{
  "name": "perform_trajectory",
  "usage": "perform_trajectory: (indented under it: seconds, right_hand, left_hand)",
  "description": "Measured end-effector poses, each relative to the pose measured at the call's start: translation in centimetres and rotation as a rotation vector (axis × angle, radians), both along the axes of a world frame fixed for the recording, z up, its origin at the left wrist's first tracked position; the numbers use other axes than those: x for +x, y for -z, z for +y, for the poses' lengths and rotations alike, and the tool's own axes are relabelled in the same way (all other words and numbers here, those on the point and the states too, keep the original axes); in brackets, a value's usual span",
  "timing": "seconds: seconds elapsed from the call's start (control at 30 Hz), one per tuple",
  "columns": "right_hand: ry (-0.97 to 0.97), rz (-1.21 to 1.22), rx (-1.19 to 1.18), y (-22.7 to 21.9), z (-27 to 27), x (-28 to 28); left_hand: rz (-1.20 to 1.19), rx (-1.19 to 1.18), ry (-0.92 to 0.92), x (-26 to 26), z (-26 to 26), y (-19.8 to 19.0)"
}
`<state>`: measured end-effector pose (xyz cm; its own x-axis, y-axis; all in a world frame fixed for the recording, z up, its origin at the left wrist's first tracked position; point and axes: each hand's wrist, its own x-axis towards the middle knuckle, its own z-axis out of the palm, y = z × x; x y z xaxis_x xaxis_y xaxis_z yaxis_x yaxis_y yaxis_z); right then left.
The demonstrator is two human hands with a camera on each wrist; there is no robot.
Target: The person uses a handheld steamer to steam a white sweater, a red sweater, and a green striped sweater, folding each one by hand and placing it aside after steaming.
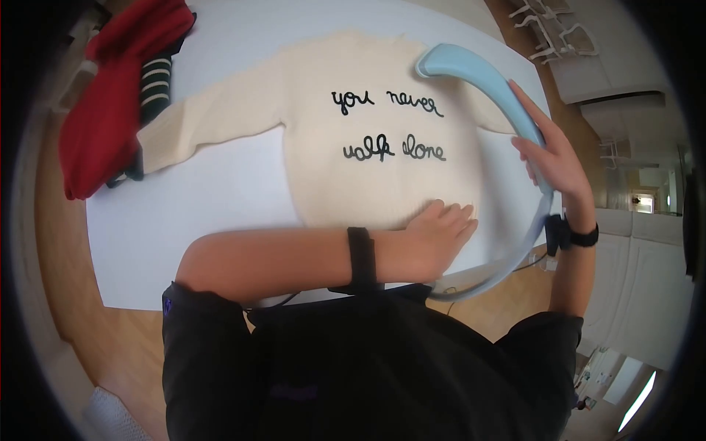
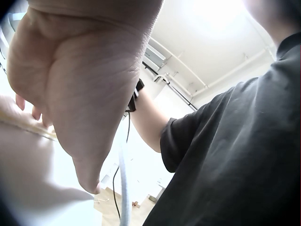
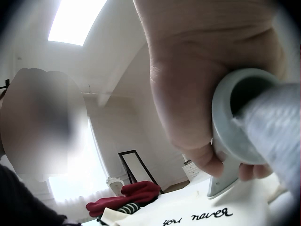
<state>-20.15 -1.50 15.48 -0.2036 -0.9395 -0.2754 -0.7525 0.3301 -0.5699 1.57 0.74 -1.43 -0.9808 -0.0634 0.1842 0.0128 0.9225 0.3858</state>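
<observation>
A cream knit sweater [image 1: 316,169] with dark lettering reading "you never walk alone" lies spread on a white table [image 1: 228,187], one sleeve stretched to the left. My right hand [image 1: 557,156] grips the handle of a light blue garment steamer [image 1: 482,70], whose head is over the sweater's upper right part. In the right wrist view, fingers wrap the round handle end [image 3: 221,113], where the hose enters. Across the front of my body reaches my left arm, and the left hand [image 1: 443,237] rests with fingers extended on the sweater's lower right edge.
A pale hose [image 1: 507,272] curves from the steamer past the table's front edge. Red clothing [image 1: 99,121] and a dark green striped piece [image 1: 155,84] lie at the far left, by the cuff. White chairs [image 1: 551,29] stand beyond the table at the upper right.
</observation>
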Motion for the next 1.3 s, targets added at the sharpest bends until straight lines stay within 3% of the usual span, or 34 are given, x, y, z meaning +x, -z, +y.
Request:
perform_trajectory:
  seconds: [0.03, 0.1, 0.27, 0.43, 0.57, 0.77, 0.87, 0.93, 1.1, 1.3]
  right_hand:
    - [-0.045, -0.02, -0.038, -0.7, 1.7, 0.2]
    - [-0.052, 0.028, 0.103, -2.9, 4.9, 1.1]
    - [-0.428, 0.192, 0.108, -2.5, 11.5, 1.3]
    - [-0.323, 0.05, 0.13, -1.0, 9.7, 4.1]
    - [-0.444, 0.037, 0.124, -1.0, 4.4, 5.0]
    - [-0.507, 0.077, 0.096, 0.8, -3.4, 8.6]
    - [-0.519, 0.075, 0.043, 0.3, -2.2, 7.8]
    - [-0.555, -0.023, -0.072, -0.1, -0.5, 6.8]
    - [-0.292, -0.017, 0.184, -3.6, 3.4, 5.5]
    - [-0.267, -0.025, 0.087, 0.3, 0.6, 3.2]
  left_hand:
    - [-0.02, -0.013, -0.015, -0.1, 0.3, 0.1]
    - [-0.058, -0.028, -0.02, -0.2, 0.9, 0.2]
    - [-0.155, -0.246, 0.005, -0.5, 1.4, -0.2]
    - [-0.063, -0.135, 0.102, -0.1, -0.2, -0.6]
    - [-0.022, 0.046, 0.119, -0.5, -0.5, -0.3]
    - [-0.018, -0.082, 0.118, -0.4, -1.0, -0.2]
    - [-0.043, -0.002, 0.178, -0.1, -2.6, -1.4]
    - [-0.117, -0.005, 0.07, 2.0, -4.8, -3.7]
    - [-0.163, 0.09, 0.107, 4.3, -7.1, -0.6]
    - [-0.189, 0.068, 0.119, 4.6, -6.5, 0.2]
